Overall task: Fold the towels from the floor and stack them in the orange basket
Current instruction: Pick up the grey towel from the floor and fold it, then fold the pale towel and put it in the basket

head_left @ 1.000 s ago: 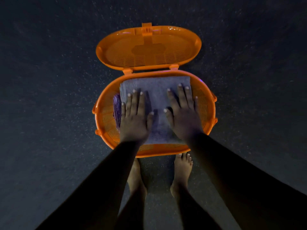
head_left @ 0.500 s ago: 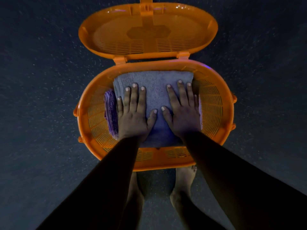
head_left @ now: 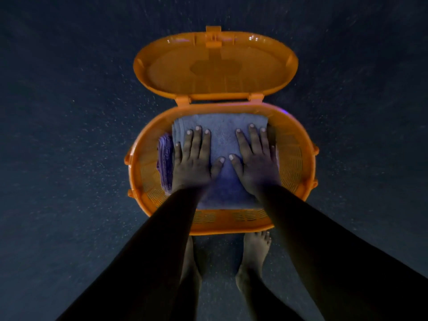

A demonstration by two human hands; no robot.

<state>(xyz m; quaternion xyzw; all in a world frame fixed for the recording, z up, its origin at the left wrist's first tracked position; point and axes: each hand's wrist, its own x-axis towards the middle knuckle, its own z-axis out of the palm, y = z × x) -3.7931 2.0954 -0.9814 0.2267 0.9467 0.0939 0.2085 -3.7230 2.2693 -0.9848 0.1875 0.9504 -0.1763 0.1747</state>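
Towels are stacked in the orange basket [head_left: 291, 163], the grey towel [head_left: 222, 135] pressed by flat-fingered left hand [head_left: 193, 163] and right hand [head_left: 256, 163], nothing gripped, none seen on the floor [head_left: 69, 158]

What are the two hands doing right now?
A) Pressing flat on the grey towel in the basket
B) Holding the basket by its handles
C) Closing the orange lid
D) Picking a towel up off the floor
A: the left hand and right hand both lie with fingers straight on the folded grey towel inside the orange basket, while the lid stands open behind.
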